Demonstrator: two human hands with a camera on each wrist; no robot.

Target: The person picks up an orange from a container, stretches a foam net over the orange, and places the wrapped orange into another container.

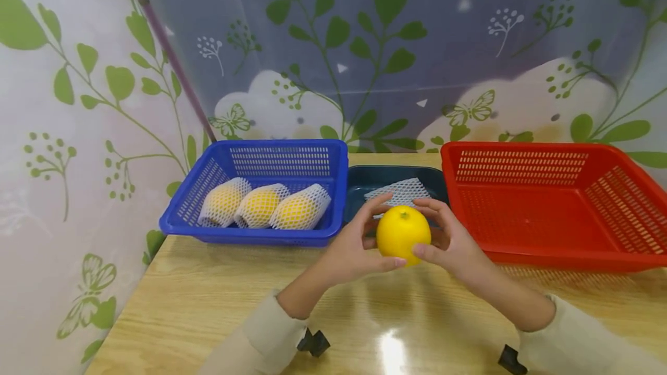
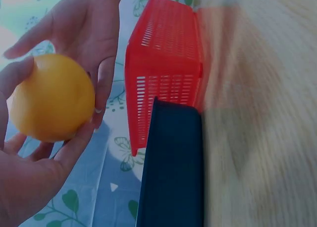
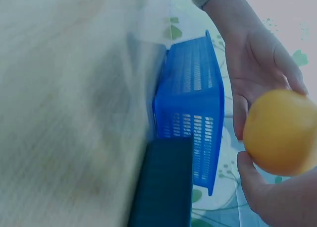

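Note:
A round yellow fruit (image 1: 403, 231), with a small green stem mark on top, is held up over the front of the table. My left hand (image 1: 350, 250) holds it from the left, thumb along its lower front. From the right, my right hand (image 1: 454, 243) holds the same fruit with the thumb on its front and fingers curved behind. Both wrist views show the fruit (image 2: 53, 97) bare between the two hands. Just behind them, a white foam net sleeve (image 1: 403, 191) lies in a dark green tray (image 1: 359, 178), partly hidden by the fingers.
At the left stands a blue basket (image 1: 255, 237) holding 3 yellow fruits (image 1: 298, 213) in white foam nets. A red basket (image 1: 526, 221) stands at the right, beside the tray. A patterned curtain (image 1: 333, 74) hangs behind the wooden table (image 1: 208, 294).

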